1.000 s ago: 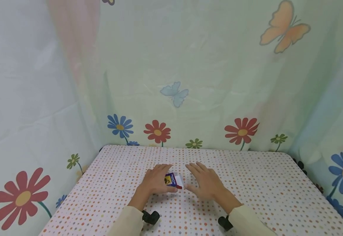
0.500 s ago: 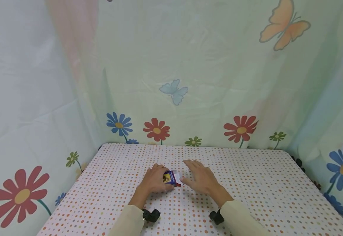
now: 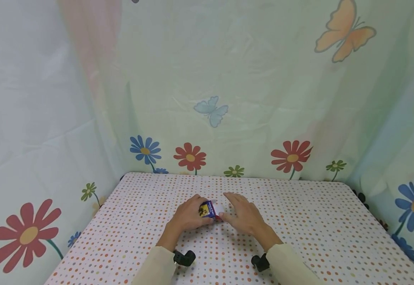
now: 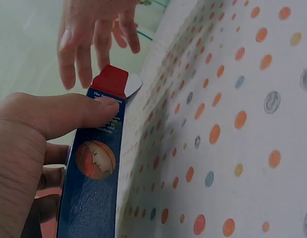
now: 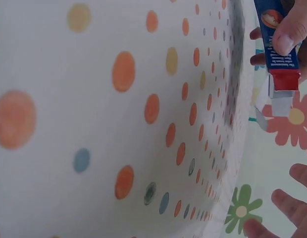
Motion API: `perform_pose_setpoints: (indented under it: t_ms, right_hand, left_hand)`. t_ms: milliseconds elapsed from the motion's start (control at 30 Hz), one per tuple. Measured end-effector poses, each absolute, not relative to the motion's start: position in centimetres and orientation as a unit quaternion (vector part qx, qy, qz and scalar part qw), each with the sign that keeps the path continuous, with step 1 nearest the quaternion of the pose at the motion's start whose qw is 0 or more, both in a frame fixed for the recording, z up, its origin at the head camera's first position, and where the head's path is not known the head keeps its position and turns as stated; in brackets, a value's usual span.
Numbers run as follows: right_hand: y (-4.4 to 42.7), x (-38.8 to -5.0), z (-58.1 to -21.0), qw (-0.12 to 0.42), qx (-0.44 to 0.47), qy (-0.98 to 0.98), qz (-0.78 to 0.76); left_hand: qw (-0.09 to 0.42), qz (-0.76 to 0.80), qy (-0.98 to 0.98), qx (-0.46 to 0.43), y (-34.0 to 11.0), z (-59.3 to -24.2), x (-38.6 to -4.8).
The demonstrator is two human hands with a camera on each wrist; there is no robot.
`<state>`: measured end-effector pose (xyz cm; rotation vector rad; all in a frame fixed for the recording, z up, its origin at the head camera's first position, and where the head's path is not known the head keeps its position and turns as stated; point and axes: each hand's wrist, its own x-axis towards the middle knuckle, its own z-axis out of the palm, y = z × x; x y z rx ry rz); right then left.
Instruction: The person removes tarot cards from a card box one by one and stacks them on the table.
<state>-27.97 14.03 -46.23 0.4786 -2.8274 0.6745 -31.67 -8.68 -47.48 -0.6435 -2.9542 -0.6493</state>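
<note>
A small blue carton [image 3: 206,209] with a yellow picture panel is gripped by my left hand [image 3: 189,213] near the middle of the table. The left wrist view shows the left thumb [image 4: 81,114] across its narrow side, with the fingers behind it. At its right end the flaps stand open: a red flap [image 4: 110,81] and white flaps [image 5: 281,105]. What the carton contains is hidden. To its right my right hand [image 3: 244,215] hovers with fingers extended and spread, holding nothing. Its thumb is close to the flaps; whether it touches them I cannot tell.
A white tablecloth [image 3: 299,221] with coloured dots covers the table. Behind it hangs a pale green curtain [image 3: 249,118] printed with flowers and butterflies. Black wrist cameras [image 3: 184,258] are strapped at both cuffs.
My right hand has come left, closer to the carton's open end. The left hand has shifted slightly away from me with the carton, its fingers now more closely around it.
</note>
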Motion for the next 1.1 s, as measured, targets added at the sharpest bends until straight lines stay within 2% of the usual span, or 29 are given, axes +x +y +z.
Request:
perform_pose_setpoints:
  t_ms: [633, 833, 1100]
  right_hand:
    - [13.9, -26.3, -46.8, 0.184, 0.182, -0.92, 0.294]
    - [13.7, -25.9, -46.3, 0.22, 0.196, -0.897, 0.33]
    - [13.2, -25.8, -46.4, 0.236, 0.21, -0.889, 0.332]
  left_hand:
    - [0.101, -0.186, -0.944, -0.253, -7.6, -44.8, -28.8]
    - [0.1, -0.197, -0.941, -0.256, -7.5, -44.8, -28.4]
    - [0.103, -0.2, -0.939, -0.261, -7.4, -44.5, -28.0]
